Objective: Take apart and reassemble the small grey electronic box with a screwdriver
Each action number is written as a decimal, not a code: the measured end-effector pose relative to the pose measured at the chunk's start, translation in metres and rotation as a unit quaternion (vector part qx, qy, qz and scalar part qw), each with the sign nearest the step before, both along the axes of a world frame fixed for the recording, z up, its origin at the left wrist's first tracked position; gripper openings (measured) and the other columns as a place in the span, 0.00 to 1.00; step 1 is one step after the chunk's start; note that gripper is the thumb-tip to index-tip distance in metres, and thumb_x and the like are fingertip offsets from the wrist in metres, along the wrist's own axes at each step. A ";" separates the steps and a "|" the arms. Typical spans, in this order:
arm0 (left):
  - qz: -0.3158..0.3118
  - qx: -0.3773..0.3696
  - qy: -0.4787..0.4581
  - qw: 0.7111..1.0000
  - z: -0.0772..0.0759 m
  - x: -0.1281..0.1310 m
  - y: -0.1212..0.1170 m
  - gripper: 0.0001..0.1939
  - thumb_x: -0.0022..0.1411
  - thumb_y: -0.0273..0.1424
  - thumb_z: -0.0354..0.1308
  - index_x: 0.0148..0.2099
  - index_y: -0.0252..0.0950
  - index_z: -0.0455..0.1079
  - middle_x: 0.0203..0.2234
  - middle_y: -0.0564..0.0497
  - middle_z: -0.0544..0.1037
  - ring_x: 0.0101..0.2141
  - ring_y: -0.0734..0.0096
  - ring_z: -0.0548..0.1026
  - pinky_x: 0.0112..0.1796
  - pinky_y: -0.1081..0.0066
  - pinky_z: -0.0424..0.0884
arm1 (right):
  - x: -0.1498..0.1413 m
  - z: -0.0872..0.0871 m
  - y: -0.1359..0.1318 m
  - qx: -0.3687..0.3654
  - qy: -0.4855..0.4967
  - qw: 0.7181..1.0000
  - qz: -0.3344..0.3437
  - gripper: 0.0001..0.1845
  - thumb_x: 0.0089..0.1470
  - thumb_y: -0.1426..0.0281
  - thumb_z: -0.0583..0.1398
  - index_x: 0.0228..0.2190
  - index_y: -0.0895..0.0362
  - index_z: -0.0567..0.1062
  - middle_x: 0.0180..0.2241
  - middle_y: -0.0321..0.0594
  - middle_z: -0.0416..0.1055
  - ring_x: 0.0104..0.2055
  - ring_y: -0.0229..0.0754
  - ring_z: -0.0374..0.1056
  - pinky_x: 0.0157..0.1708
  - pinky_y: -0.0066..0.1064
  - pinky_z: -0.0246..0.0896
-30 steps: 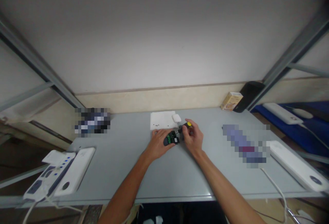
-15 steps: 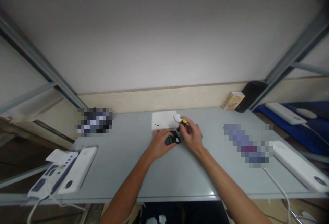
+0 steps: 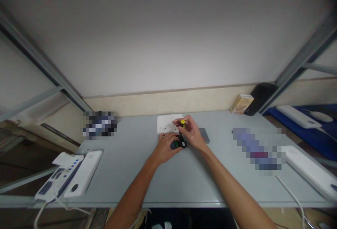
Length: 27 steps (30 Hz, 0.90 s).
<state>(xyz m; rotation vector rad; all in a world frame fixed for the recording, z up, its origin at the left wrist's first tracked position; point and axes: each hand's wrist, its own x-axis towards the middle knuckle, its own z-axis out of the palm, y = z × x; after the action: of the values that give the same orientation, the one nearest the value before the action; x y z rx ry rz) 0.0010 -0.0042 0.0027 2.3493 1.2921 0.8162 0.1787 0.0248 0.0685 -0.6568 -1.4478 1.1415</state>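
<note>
Under my left hand [image 3: 163, 148], an opened black device with a green circuit board [image 3: 176, 145] lies on the table, gripped between thumb and fingers. My right hand [image 3: 194, 134] holds a small screwdriver [image 3: 182, 122] with a black and yellow handle. It stands nearly upright over the right part of the device; its tip is too small and hidden to make out. Behind both hands lies a white sheet of paper [image 3: 163, 120], with several tiny dark pieces [image 3: 163, 128] on it that look like screws. A flat grey case [image 3: 204, 135] rests beside my right wrist.
On the left of the grey table [image 3: 126, 173] are a power strip [image 3: 59, 176] and a long white box [image 3: 84, 173]. Another long white device [image 3: 308, 169] with a cable lies at the right edge. A small yellow box [image 3: 241, 103] and a black object [image 3: 260, 97] stand back right.
My right hand has tipped the screwdriver more upright and brought it over the device, with some fingers lifted. The grey case shows more now. My left hand keeps its hold.
</note>
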 end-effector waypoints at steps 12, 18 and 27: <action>0.001 -0.016 0.009 1.000 0.003 0.001 0.000 0.15 0.63 0.39 0.69 0.49 0.43 0.73 0.58 0.48 0.77 0.59 0.54 0.73 0.61 0.50 0.58 | -0.001 -0.006 0.012 -0.099 0.097 0.990 0.023 0.19 0.61 0.48 0.59 0.37 0.51 0.72 0.29 0.36 0.67 0.30 0.41 0.65 0.34 0.34 0.64; 0.003 -0.019 0.013 1.000 0.004 0.002 -0.001 0.15 0.63 0.40 0.69 0.49 0.43 0.74 0.58 0.48 0.77 0.59 0.55 0.72 0.61 0.51 0.58 | 0.002 0.000 0.016 -0.119 0.131 0.983 0.056 0.21 0.54 0.56 0.70 0.31 0.51 0.64 0.31 0.33 0.70 0.28 0.36 0.67 0.33 0.30 0.62; -0.001 -0.020 0.007 1.000 0.004 0.001 -0.001 0.14 0.64 0.40 0.69 0.48 0.43 0.73 0.58 0.50 0.77 0.59 0.56 0.72 0.60 0.51 0.58 | 0.009 -0.007 0.011 -0.137 0.148 0.979 0.007 0.24 0.65 0.46 0.53 0.37 0.52 0.74 0.28 0.38 0.66 0.28 0.42 0.64 0.31 0.36 0.64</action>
<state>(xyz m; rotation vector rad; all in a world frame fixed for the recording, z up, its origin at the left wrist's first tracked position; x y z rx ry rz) 0.0016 -0.0053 0.0069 2.3301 1.2991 0.7673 0.1874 0.0358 0.0612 -0.6351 -1.0545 1.3996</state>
